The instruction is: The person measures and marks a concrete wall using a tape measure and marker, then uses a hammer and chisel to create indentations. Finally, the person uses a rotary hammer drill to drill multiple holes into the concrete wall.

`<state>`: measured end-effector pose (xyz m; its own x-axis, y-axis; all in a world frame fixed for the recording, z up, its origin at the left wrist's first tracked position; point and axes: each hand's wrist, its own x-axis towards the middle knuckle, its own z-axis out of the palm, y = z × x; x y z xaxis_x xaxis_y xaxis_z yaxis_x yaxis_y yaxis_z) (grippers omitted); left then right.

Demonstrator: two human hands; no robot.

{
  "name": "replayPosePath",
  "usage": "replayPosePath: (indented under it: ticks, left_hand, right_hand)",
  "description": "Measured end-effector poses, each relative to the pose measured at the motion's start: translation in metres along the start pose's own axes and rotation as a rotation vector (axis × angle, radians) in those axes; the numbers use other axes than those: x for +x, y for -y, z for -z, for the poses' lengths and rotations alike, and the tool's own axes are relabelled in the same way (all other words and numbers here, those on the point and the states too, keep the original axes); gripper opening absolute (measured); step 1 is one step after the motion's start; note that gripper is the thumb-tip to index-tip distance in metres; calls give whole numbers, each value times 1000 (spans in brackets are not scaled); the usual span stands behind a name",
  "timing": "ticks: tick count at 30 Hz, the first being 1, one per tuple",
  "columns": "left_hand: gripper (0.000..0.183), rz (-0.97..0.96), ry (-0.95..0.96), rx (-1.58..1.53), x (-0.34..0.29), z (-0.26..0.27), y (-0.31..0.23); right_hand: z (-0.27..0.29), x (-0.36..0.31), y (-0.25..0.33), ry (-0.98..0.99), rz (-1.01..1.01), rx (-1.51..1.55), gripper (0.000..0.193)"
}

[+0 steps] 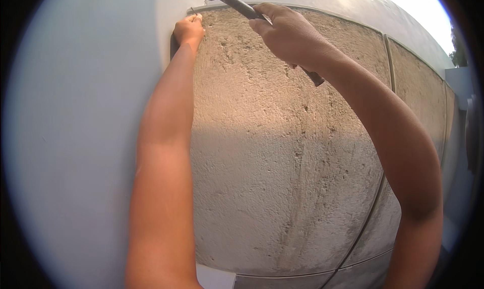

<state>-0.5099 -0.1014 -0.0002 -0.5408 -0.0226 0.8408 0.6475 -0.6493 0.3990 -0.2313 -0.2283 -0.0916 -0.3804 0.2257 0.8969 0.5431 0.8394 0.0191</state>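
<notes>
My left hand (189, 31) is raised to the upper left corner of a rough, textured wall panel (252, 178). Its fingers pinch a thin dark nail (194, 10), whose end sticks up above the fingertips. In my right hand (292, 37) is a hammer (236, 2), gripped round its dark handle. The hammer's head is up and to the left, above the nail and apart from it; the top of the head is partly cut off by the picture's edge. Below my right hand the handle's butt end shows.
A smooth pale wall (85, 137) stands close on the left. Dark vertical and horizontal grooves (389, 62) divide the textured wall. A pale ledge (343, 4) runs above it. Something dark (174, 46) shows beside my left wrist. A white block (216, 277) is low down.
</notes>
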Motion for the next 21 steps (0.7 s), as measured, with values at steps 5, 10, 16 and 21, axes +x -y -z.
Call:
replayPosePath:
  ticks: [5,10,16,21]
  left_hand:
    - [30,12,-8,-23,1,-4,-12]
    - [30,-48,16,163,4,-1,-7]
    - [33,-125,22,79,23,-10,13]
    - [24,-99,41,-367,11,-11,13]
  right_hand:
    - [-36,56,-6,-58,100,-205,43]
    - [-62,83,-5,-137,166,-267,42]
    - [-73,105,4,-65,57,-268,24]
    - [-71,96,11,-50,40,-258,27]
